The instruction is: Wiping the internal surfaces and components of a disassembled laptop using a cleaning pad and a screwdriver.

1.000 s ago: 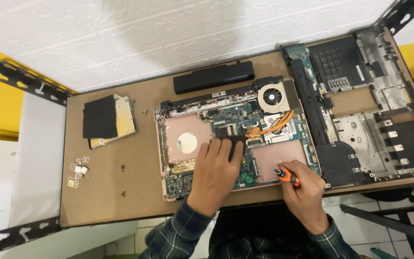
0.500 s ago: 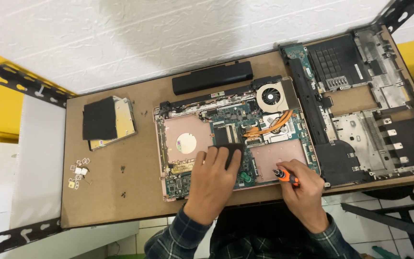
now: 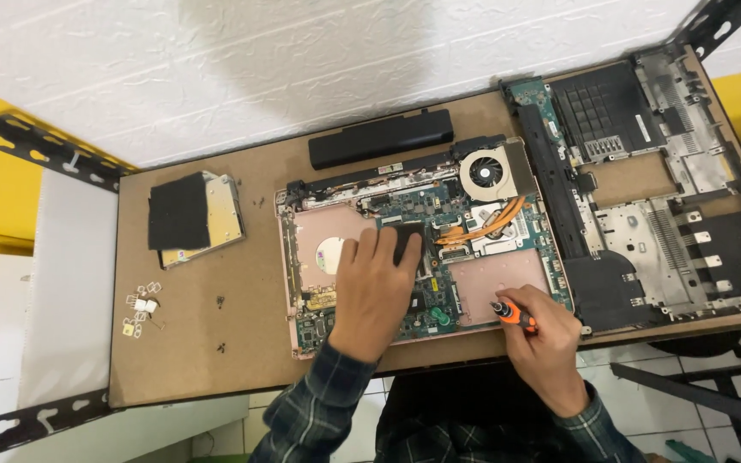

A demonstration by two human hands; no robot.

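The open laptop (image 3: 422, 257) is lying in the middle of the brown surface (image 3: 216, 343), with its green board and pink plates showing.

Going from the left, I am seeing tiny white clips (image 3: 141, 307) sitting near the edge, and a few little dark screws (image 3: 219, 302) lying loose beside them. A flat drive with a black pad (image 3: 195, 214) is resting behind those. A long black battery (image 3: 381, 137) is lying just behind the laptop.

My left hand (image 3: 375, 296) is lying flat on the laptop, and its fingers (image 3: 388, 249) are spreading a little and pressing on a small black square part (image 3: 408, 242). They are not gripping anything.

My right hand (image 3: 542, 339) is sitting at the front right corner of the laptop. Its fingers are closing tight around an orange screwdriver (image 3: 515, 315), and the tip is pointing at the pink plate there. To the right, the laptop's taken-off cover (image 3: 671, 189) is lying just beside it.

I am thinking a few things could go wrong. The screwdriver tip could slip and scratch the green board, because it is so close. My left hand could push too hard and bend the small part. The loose screws could roll off the surface if my sleeve is bumping them.
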